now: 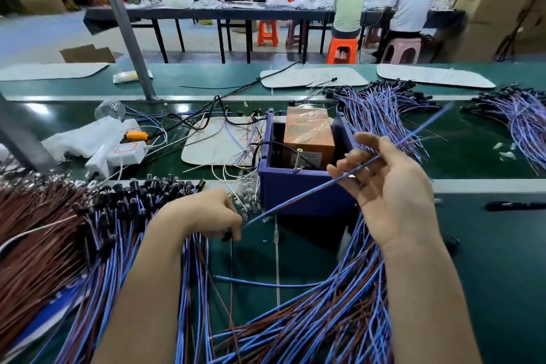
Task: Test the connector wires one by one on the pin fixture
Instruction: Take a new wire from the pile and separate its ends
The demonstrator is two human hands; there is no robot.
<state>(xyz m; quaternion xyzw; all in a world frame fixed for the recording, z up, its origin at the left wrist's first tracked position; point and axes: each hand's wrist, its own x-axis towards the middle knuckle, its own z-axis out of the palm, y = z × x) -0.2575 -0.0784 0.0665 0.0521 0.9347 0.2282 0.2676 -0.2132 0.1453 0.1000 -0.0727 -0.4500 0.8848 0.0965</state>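
One blue wire (295, 201) is stretching taut between your hands, slanting up across the front corner of the blue fixture box (295, 189). Your left hand (204, 213) is pinching it low down at its black connector (227, 236), fingers curling tight, just above the green bench (487, 260). Your right hand (393, 186) is lying palm up and half open, fingers loosely curling round the wire's middle, while the free tail is pointing up and away beyond it. The pins themselves are not showing; inside the box an orange block (308, 133) and a few leads are all that is appearing.

Several things are looking risky from here. Your right hand's hold is looking slack, so the wire is liable to slip through as you are swinging the connector toward the box, leaving you steering it with one hand. The untested heap (124, 207) is lying right against your left wrist, and the loose bundle (325, 319) is curving under your right forearm; either arm is likely to be dragging neighbours along, and a snagged wire could be getting counted or tested twice. The long tail is waving near the far pile (381, 115) and could be hooking into it. Pulling hard on a taut wire is also straining the joint at the connector.
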